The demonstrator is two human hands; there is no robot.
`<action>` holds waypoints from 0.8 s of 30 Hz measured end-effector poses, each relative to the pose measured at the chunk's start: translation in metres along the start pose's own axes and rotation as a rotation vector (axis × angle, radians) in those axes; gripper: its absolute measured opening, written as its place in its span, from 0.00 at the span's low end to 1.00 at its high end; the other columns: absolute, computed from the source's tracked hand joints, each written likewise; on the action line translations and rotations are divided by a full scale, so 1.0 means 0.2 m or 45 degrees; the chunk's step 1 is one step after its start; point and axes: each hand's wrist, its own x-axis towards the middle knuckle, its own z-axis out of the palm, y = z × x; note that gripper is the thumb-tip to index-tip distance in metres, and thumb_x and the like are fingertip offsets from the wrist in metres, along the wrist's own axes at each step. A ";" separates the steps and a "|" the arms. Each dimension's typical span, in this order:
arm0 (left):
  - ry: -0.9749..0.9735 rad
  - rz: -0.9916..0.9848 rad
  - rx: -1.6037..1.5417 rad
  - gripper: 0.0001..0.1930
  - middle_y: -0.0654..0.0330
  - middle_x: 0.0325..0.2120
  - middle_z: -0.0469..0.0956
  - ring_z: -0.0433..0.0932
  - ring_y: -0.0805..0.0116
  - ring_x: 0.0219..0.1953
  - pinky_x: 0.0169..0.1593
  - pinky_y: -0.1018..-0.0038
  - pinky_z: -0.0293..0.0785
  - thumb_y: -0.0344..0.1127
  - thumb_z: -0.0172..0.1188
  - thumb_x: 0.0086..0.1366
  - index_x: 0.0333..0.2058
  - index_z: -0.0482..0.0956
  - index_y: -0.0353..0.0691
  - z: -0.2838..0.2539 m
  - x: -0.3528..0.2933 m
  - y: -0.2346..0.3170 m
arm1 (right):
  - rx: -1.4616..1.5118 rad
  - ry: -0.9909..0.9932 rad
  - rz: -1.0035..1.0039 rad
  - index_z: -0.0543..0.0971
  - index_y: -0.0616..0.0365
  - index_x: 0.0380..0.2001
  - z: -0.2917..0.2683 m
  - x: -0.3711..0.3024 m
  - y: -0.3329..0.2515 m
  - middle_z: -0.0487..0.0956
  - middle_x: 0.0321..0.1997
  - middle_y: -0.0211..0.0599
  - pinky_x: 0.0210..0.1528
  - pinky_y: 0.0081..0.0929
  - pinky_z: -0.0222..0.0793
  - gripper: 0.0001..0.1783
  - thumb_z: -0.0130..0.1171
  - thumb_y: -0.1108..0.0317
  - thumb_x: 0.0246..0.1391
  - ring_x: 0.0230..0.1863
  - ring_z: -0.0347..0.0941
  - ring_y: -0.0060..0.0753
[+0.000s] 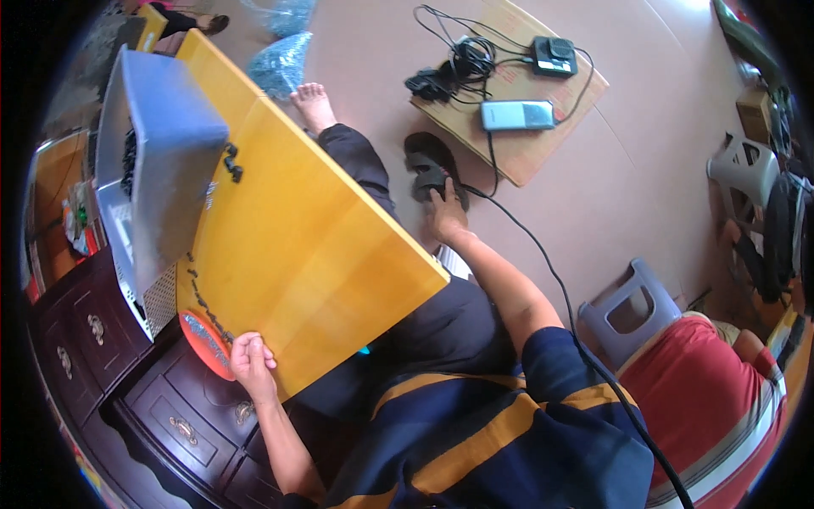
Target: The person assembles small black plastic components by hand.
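My right hand (447,214) reaches down to the floor and grips the rear part of a dark sandal (431,161). My left hand (252,360) is closed, fingers curled, at the lower left of a yellow board (314,246) that lies across my lap. Whatever those fingers hold, if anything, is too small to make out. Beside this hand a red dish (222,366) contains many small grey metal pieces. Small black parts (199,293) form a row on the board by the dish, and a few more black pieces (232,163) lie farther up.
A blue-grey plastic bin (174,110) stands at the board's left, above dark drawers (178,416). Ahead, cardboard (526,148) carries cables and devices. Clear plastic bags (280,64) lie beyond my bare foot (314,106). A grey stool (632,310) and a person in red (704,390) are at right.
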 end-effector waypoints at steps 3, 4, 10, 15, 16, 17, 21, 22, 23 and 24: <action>-0.026 -0.095 -0.043 0.04 0.68 0.22 0.73 0.68 0.83 0.19 0.21 0.84 0.65 0.31 0.59 0.72 0.40 0.78 0.38 0.06 0.04 -0.03 | 0.301 0.006 -0.123 0.71 0.55 0.65 -0.03 0.02 0.03 0.58 0.76 0.58 0.73 0.43 0.60 0.32 0.59 0.62 0.57 0.72 0.61 0.58; -0.068 -0.101 -0.077 0.05 0.68 0.23 0.73 0.70 0.82 0.20 0.21 0.83 0.66 0.32 0.59 0.72 0.41 0.78 0.37 0.11 0.05 -0.06 | 0.486 -0.064 -0.166 0.74 0.56 0.62 -0.04 0.01 0.06 0.69 0.70 0.55 0.68 0.44 0.66 0.29 0.59 0.62 0.57 0.68 0.68 0.55; -0.207 -0.140 -0.040 0.05 0.66 0.27 0.78 0.76 0.81 0.25 0.29 0.82 0.74 0.30 0.60 0.71 0.41 0.80 0.36 -0.01 0.00 0.12 | 1.951 -0.617 -0.020 0.77 0.62 0.57 -0.52 -0.36 -0.16 0.84 0.49 0.39 0.53 0.30 0.74 0.20 0.59 0.65 0.66 0.51 0.79 0.31; -0.218 0.056 0.066 0.07 0.67 0.30 0.82 0.80 0.81 0.32 0.38 0.80 0.77 0.28 0.62 0.69 0.43 0.82 0.34 -0.23 0.04 0.43 | 1.449 -0.220 -0.340 0.76 0.62 0.57 -0.73 -0.65 -0.16 0.79 0.58 0.43 0.60 0.30 0.69 0.19 0.52 0.63 0.69 0.60 0.74 0.41; -0.167 0.144 -0.027 0.07 0.67 0.32 0.83 0.80 0.80 0.34 0.40 0.80 0.77 0.27 0.62 0.68 0.43 0.82 0.34 -0.28 0.10 0.46 | 1.442 -0.156 -0.281 0.76 0.62 0.58 -0.78 -0.73 -0.19 0.79 0.57 0.43 0.61 0.31 0.69 0.20 0.52 0.63 0.69 0.60 0.74 0.41; -0.094 0.291 0.029 0.07 0.66 0.34 0.83 0.80 0.80 0.36 0.42 0.80 0.77 0.27 0.63 0.68 0.43 0.82 0.34 -0.36 0.17 0.48 | 1.526 -0.189 -0.171 0.74 0.62 0.59 -0.88 -0.82 -0.27 0.79 0.56 0.42 0.62 0.32 0.67 0.22 0.52 0.60 0.69 0.61 0.74 0.41; 0.352 0.485 0.182 0.11 0.65 0.36 0.83 0.80 0.80 0.38 0.44 0.79 0.77 0.25 0.63 0.66 0.47 0.82 0.36 -0.66 0.43 0.64 | 1.302 0.187 -0.292 0.68 0.63 0.65 -0.98 -1.11 -0.48 0.74 0.61 0.45 0.66 0.37 0.63 0.32 0.54 0.50 0.69 0.66 0.68 0.42; 0.404 0.611 0.234 0.12 0.62 0.37 0.84 0.81 0.78 0.37 0.45 0.78 0.78 0.25 0.62 0.66 0.47 0.82 0.34 -0.69 0.46 0.72 | 1.295 0.212 -0.296 0.68 0.63 0.65 -0.99 -1.16 -0.52 0.74 0.61 0.45 0.66 0.37 0.63 0.32 0.54 0.50 0.69 0.66 0.68 0.42; 0.401 0.684 0.294 0.12 0.60 0.37 0.84 0.82 0.76 0.38 0.46 0.77 0.79 0.25 0.62 0.66 0.48 0.82 0.33 -0.69 0.49 0.81 | 1.233 0.338 -0.431 0.66 0.62 0.67 -0.99 -1.21 -0.57 0.70 0.66 0.45 0.67 0.40 0.62 0.31 0.53 0.53 0.69 0.68 0.66 0.42; 0.406 0.755 0.358 0.12 0.58 0.38 0.84 0.82 0.74 0.39 0.46 0.76 0.79 0.25 0.62 0.66 0.48 0.81 0.32 -0.68 0.50 0.90 | 1.166 0.455 -0.570 0.64 0.61 0.68 -1.01 -1.25 -0.60 0.66 0.70 0.44 0.68 0.43 0.61 0.31 0.52 0.56 0.69 0.70 0.63 0.42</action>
